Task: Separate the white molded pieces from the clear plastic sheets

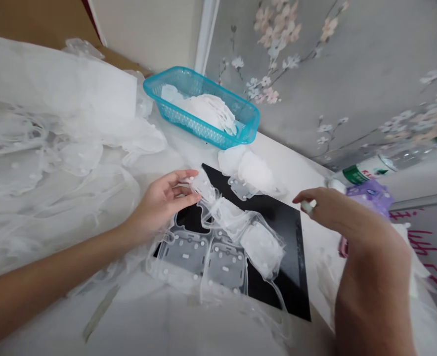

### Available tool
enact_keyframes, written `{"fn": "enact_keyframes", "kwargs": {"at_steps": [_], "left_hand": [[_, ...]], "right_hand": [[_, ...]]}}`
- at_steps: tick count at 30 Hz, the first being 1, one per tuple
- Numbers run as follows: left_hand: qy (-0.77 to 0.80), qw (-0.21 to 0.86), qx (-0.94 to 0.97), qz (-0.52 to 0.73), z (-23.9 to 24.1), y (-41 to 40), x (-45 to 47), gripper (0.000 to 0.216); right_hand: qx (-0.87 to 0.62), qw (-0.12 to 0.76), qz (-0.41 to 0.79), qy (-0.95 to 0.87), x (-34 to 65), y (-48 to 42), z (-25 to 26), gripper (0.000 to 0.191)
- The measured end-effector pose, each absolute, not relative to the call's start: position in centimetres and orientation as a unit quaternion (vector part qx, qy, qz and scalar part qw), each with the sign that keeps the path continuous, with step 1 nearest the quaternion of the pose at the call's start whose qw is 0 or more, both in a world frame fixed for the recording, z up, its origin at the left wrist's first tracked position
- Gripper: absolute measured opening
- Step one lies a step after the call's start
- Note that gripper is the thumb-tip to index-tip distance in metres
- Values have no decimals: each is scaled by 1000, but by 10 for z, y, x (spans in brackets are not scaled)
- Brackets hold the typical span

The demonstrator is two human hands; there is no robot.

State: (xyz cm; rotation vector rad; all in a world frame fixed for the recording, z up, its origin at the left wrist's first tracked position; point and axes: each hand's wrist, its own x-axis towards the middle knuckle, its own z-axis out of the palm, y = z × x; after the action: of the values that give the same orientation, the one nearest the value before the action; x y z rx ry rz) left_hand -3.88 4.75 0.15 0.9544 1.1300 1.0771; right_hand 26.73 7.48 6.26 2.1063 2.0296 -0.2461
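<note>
My left hand pinches one end of a floppy strip of clear plastic sheet with white dots on it. The strip slants down to the right, ending in a whitish square panel. Under it, more translucent dotted panels lie partly over a black flat board. Off the board's right side, my right hand is curled around a small pale object; most of it is hidden, so its kind cannot be told.
A blue plastic basket holding white pieces stands at the back. White rounded pieces lie in front of it. Crumpled translucent plastic is heaped on the left. A labelled bottle and a purple packet are at the right.
</note>
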Motion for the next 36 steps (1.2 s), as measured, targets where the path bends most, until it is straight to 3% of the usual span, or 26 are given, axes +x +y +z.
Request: {"fn": "enact_keyframes", "kwargs": {"at_steps": [3,7,12,15,27,36], "left_hand": [[480,622,417,457,1,48,-40,43],[473,620,429,456,2,47,-41,45],[464,613,468,435,4,46,-40,41],[448,605,520,404,4,43,-40,42],[434,577,585,369,5,39,-38,39],[432,574,595,361,7,40,-40,37]], "right_hand": [[734,131,-138,651,267,79,55,38],[729,95,-141,663,237,73,64,19],[594,-141,-221,760,170,49,63,30],[508,-210,-233,802,145,37,51,28],[435,-139,-163,875,141,33,41,24],[453,-136,-68,878,142,34,38,25]]}}
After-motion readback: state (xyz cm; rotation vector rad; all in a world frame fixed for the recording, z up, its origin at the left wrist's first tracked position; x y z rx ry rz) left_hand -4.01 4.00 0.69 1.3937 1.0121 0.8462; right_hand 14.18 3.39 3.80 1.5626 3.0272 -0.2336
